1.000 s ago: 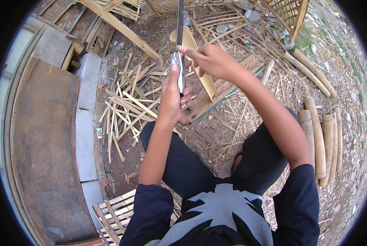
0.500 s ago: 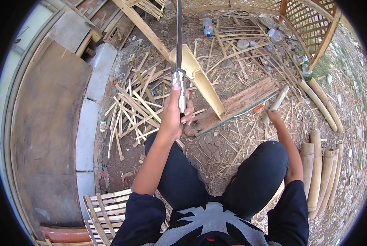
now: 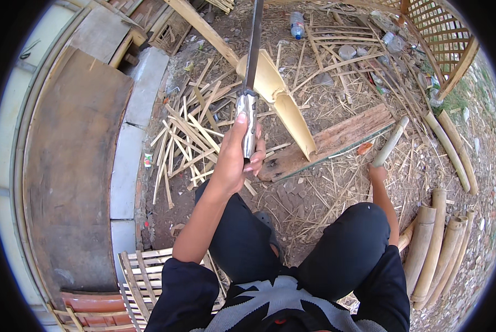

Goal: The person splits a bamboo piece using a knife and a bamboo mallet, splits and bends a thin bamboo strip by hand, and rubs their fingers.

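My left hand (image 3: 232, 149) is closed round the silver-wrapped handle of a machete (image 3: 247, 119), its long dark blade pointing up and away from me. The blade crosses in front of the far end of a split bamboo half (image 3: 292, 122); I cannot tell whether the two touch. That half shows its pale hollow inside and a node, and its near end rests on a worn wooden plank (image 3: 347, 131). On the right, my right hand (image 3: 377, 172) grips the lower end of a short bamboo stick (image 3: 393, 141), which slants up to the right beside the plank.
Many thin bamboo strips (image 3: 187, 138) lie heaped at left. Several bamboo lengths (image 3: 425, 243) stand beside my right arm, with two more poles (image 3: 450, 149) beyond. A slatted bamboo rack (image 3: 143, 282) is near left, a plastic bottle (image 3: 297, 26) far off, a lattice panel (image 3: 442, 33) far right.
The view has shifted, so the surroundings sit farther right. My right hand has come nearer to me with the bamboo stick. The machete blade now leans slightly more to the right.
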Tool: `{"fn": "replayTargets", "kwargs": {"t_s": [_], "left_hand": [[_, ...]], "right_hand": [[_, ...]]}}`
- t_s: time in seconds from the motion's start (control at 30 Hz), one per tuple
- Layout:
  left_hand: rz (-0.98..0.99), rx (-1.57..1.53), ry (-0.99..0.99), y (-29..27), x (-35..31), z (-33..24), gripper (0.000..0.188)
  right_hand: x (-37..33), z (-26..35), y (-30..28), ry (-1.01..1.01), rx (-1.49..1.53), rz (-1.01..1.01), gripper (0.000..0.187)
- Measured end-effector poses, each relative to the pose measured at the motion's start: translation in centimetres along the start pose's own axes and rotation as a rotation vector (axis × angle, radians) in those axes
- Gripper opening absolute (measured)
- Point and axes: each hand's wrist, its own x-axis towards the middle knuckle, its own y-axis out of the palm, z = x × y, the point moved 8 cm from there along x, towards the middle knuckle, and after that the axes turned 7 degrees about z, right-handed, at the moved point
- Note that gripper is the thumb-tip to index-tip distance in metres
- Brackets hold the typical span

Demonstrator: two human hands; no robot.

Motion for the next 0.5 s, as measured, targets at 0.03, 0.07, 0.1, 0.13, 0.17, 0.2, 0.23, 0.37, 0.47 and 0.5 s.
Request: {"fn": "replayTargets", "kwargs": {"t_s": [0.03, 0.07, 0.1, 0.13, 0.17, 0.2, 0.23, 0.37, 0.47, 0.5], "left_hand": [[0.003, -0.005, 0.004, 0.0, -0.1, -0.1, 0.051], [0.004, -0.01, 0.007, -0.1, -0.2, -0.2, 0.051], [-0.013, -0.011, 0.01, -0.3, -0.4, -0.3, 0.051], [0.012, -0.006, 0.012, 0.3, 0.0, -0.2, 0.051], [0.038, -0.001, 0.013, 0.9, 0.3, 0.0, 0.051], [0.061, -0.014, 0.008, 1.6, 0.8, 0.3, 0.051], [0.066, -0.028, 0.006, 1.4, 0.8, 0.4, 0.051], [0.056, -0.031, 0.046, 0.2, 0.0, 0.0, 0.052], [0.102, -0.09, 0.036, 0.9, 0.8, 0.7, 0.052], [0.097, -0.131, 0.051, 1.5, 0.9, 0.8, 0.048]], "right_hand": [[0.0, 0.0, 0.2, 0.031, 0.044, -0.003, 0.072], [-0.1, 0.2, 0.6, 0.017, 0.039, 0.004, 0.072], [-0.3, 0.1, 1.3, -0.001, 0.244, 0.044, 0.066], [0.3, -1.4, 1.3, -0.002, 0.449, 0.068, 0.061], [1.1, -2.6, 1.2, 0.004, 0.443, 0.059, 0.061], [2.7, -4.7, 0.8, 0.021, 0.446, 0.037, 0.056], [2.9, -5.1, 0.3, 0.03, 0.447, 0.032, 0.051], [0.9, 0.7, 3.0, -0.033, 0.467, 0.45, 0.079], [2.8, -3.3, 0.8, 0.008, 0.357, 0.167, 0.053], [3.3, -4.5, 0.2, 0.045, 0.318, 0.114, 0.059]]}}
